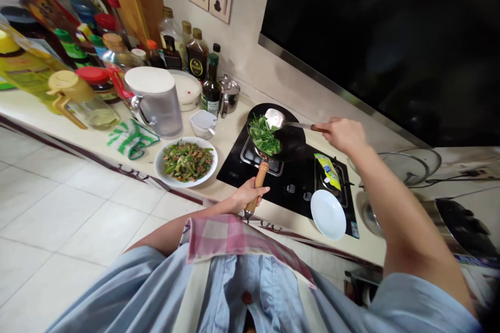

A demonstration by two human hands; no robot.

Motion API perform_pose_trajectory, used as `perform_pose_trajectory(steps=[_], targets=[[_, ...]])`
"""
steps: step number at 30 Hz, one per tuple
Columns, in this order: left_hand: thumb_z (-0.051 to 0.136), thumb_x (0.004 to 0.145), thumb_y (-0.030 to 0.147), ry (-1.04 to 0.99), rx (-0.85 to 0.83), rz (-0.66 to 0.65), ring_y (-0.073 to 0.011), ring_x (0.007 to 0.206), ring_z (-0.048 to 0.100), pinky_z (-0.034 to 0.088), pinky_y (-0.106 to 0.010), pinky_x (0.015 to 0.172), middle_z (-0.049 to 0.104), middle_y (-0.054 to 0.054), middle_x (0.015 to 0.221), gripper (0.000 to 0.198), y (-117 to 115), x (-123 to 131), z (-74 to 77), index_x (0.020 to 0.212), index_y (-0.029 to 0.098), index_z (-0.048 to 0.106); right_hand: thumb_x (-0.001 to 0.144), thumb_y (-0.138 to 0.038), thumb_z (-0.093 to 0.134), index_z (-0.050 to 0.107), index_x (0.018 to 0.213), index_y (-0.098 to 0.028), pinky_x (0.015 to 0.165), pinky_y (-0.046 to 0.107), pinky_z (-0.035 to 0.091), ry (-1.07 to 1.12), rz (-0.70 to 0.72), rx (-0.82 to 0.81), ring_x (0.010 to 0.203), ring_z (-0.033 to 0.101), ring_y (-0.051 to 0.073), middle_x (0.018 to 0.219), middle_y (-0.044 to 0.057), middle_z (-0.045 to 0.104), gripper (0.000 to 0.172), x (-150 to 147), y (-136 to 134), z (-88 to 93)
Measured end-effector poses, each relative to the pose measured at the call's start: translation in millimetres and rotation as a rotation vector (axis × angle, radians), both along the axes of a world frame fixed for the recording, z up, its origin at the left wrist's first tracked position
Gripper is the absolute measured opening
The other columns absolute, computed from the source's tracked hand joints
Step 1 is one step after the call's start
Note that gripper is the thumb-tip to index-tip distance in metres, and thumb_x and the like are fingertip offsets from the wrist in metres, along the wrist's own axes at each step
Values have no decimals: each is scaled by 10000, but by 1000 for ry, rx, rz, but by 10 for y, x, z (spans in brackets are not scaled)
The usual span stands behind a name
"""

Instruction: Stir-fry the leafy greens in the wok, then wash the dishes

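Note:
My left hand (250, 193) is wrapped round the wooden handle of a black wok (292, 137), which sits on the left burner. Chopped leafy greens (264, 135) lie in the wok's left half. My right hand (344, 135) grips the wooden-ended handle of a metal spatula (275, 119). The spatula's bright head rests at the upper edge of the greens, over the wok. A white empty plate (328, 214) lies at the front right of the black gas stove (291, 175), below a yellow packet (328, 170) on the right burner.
Left of the stove, a white plate (159, 162) holds cooked green vegetables with meat. Behind it stand a pitcher (160, 106), a lidded white container (203, 123) and several sauce bottles (211, 85). A black range hood (375, 46) overhangs the back right. A glass lid (404, 169) leans at right.

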State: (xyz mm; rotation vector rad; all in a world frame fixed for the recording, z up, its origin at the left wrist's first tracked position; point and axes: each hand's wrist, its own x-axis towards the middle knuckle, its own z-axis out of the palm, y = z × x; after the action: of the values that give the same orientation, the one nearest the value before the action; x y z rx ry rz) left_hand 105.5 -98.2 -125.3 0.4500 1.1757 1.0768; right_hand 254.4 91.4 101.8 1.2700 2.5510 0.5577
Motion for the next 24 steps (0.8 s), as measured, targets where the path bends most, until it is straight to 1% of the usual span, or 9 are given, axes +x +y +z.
perform_pose_trajectory(steps=[2,4,7,10,13,16,21,22,24], targets=[[813,804,276,-6,6,0,-78,402,465,391,-196,437,517,96,556,529,1,3,-11,1179,172,454,944,-363,554,694,1292,-380,704,315,402,-27,-71,-64,996,599,259,1179,75,695,376,18,28,270],[817,800,277,-8,9,8,-80,404,469,393,-195,431,518,94,552,523,2,5,-19,1165,171,457,882,-343,657,743,1227,-324,718,300,419,-82,-145,-158,981,604,237,1131,65,718,356,-19,81,496],[836,778,290,-11,14,10,-78,402,472,388,-191,425,528,91,559,541,1,3,-16,1148,170,461,820,-245,728,772,1168,-231,696,272,434,-139,-278,-315,814,611,185,858,60,723,352,-165,133,663],[830,788,285,-2,17,-3,-81,405,478,392,-191,426,528,89,545,523,-4,-4,8,1144,165,465,829,-230,719,774,1143,-197,571,253,385,-108,-354,-489,570,503,123,599,10,604,320,-331,118,600],[808,812,258,2,20,-6,-82,405,486,402,-192,428,537,87,537,484,-13,-12,24,1146,163,471,860,-226,680,757,1177,-198,487,240,306,-37,-322,-621,459,381,84,534,-22,536,327,-416,78,409],[840,778,267,-13,24,-4,-80,398,493,405,-190,423,544,89,539,507,-19,-22,9,1123,170,482,887,-286,660,743,1206,-222,473,224,316,94,-259,-629,470,407,84,561,-23,542,336,-352,89,307],[866,747,331,-41,62,-40,-95,429,547,470,-210,456,568,80,567,557,4,-43,-37,1102,171,467,839,-467,727,752,1203,-266,462,218,335,226,-261,-570,507,469,94,615,-5,581,417,-120,229,435],[871,740,342,-47,71,-47,-105,453,575,493,-223,474,586,69,593,578,17,-47,-42,1107,170,460,839,-479,728,752,1206,-268,474,218,354,249,-272,-540,525,493,100,632,1,599,424,-115,242,420],[872,738,345,-43,65,-40,-122,498,615,522,-244,504,612,50,638,596,48,-51,-46,1115,172,444,854,-459,722,746,1220,-262,516,220,402,299,-292,-492,563,537,109,674,10,637,416,-163,226,296]])
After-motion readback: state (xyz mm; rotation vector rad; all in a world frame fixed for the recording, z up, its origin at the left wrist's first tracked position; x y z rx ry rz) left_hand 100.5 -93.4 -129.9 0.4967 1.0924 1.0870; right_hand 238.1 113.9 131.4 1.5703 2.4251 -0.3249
